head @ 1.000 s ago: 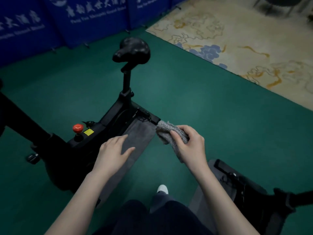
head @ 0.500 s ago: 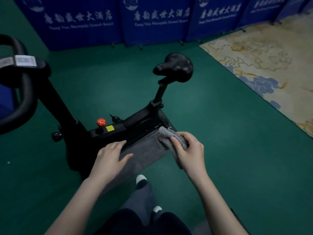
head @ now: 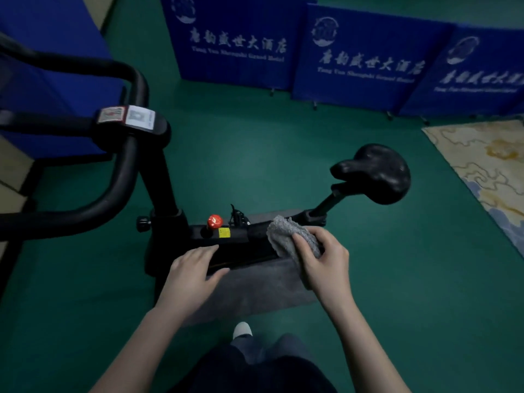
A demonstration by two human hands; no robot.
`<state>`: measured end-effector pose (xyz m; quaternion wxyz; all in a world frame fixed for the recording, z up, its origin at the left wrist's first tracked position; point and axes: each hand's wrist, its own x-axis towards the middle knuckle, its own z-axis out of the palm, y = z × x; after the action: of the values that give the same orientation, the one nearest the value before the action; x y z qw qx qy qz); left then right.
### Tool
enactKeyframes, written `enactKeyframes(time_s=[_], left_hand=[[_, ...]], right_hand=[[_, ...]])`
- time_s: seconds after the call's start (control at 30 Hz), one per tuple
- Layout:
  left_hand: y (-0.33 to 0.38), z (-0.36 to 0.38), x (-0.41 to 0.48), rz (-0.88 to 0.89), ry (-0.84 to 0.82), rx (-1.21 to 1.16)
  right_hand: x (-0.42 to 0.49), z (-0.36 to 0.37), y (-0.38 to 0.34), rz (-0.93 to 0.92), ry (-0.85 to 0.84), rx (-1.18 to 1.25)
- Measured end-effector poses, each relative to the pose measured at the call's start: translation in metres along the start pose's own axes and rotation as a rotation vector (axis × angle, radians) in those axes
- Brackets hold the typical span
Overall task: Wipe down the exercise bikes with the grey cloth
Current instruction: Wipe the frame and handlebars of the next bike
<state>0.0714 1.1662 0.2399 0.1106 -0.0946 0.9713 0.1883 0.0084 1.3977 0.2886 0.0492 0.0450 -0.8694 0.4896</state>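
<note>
The metal exercise bike (head: 243, 251) is black, with a round red knob (head: 214, 221) and a square yellow sticker (head: 224, 232). The knobbly cloth (head: 283, 235) is pale grey, the flat mat (head: 255, 287) darker grey. Plain green floor (head: 397, 279); far blue screens (head: 365, 58) with white lettering; right, cream carpet (head: 487, 154) swirled gold and blue.

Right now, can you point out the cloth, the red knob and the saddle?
cloth (head: 283, 234), head view, on the bunched part just left of the fingers holding it.
red knob (head: 214, 221), head view, on its round top.
saddle (head: 377, 173), head view, on the middle of its top surface.
</note>
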Motion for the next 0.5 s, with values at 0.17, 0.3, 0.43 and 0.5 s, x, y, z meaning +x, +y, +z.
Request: enactKeyframes(time_s=[0.17, 0.3, 0.43, 0.5], left_hand=[[-0.013, -0.007, -0.002, -0.155, 0.078, -0.062], [-0.017, -0.009, -0.007, -0.283, 0.146, -0.117], [-0.014, -0.011, -0.01, -0.449, 0.238, -0.181], [-0.01, -0.013, -0.011, -0.544, 0.295, -0.219]], right_hand=[[0.044, 0.027, -0.019, -0.108, -0.159, 0.032], [0.077, 0.052, -0.037, -0.206, -0.301, 0.059], [0.11, 0.07, -0.056, -0.32, -0.452, 0.123], [0.126, 0.078, -0.065, -0.376, -0.531, 0.162]])
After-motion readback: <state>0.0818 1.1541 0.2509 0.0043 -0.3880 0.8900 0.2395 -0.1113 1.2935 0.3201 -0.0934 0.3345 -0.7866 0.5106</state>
